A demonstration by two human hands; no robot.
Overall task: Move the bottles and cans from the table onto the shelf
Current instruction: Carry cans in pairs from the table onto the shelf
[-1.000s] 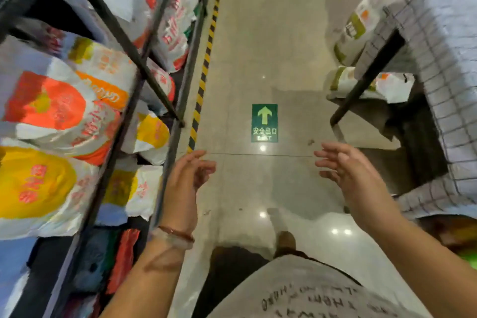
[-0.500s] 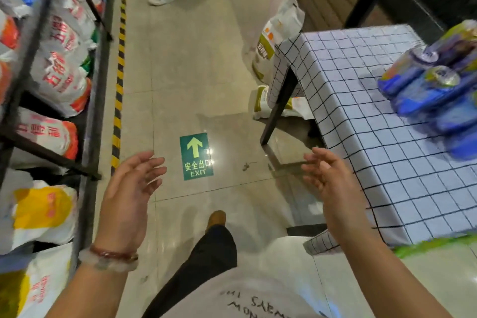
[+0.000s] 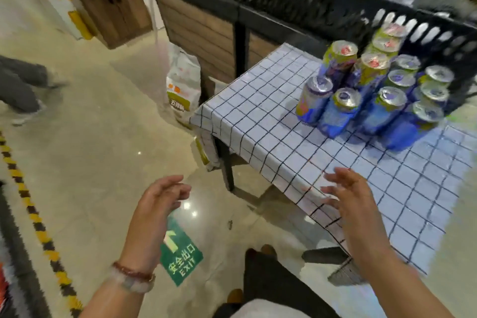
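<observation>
Reaching toward the desk [image 3: 271, 121], I have both hands empty: my left hand [image 3: 154, 209] hangs over the floor with its fingers loosely spread, and my right hand [image 3: 353, 204] is over the near edge of the checked cloth, fingers straight and apart, gripping nothing. The cans [image 3: 371, 90] stand in a tight cluster at the far right of the desk, well apart from either hand; most are blue, and a few at the back are yellow-green. I see no bottles among them, though the picture is blurred there.

The risk I judge greatest is the packing: the cans touch one another, so closing my fingers round a front one could knock its neighbours over and send them rolling off the cloth. The cloth itself hangs loose over the desk edge, and catching it with my wrist could drag the whole group. The shelf is not in view, so I cannot judge the carry.

Behind the cans runs a black slotted crate [image 3: 322, 8] holding large green and yellow produce, too blurred to name. On the floor beside the desk leg leans a white printed sack [image 3: 183, 85], its contents hidden.
</observation>
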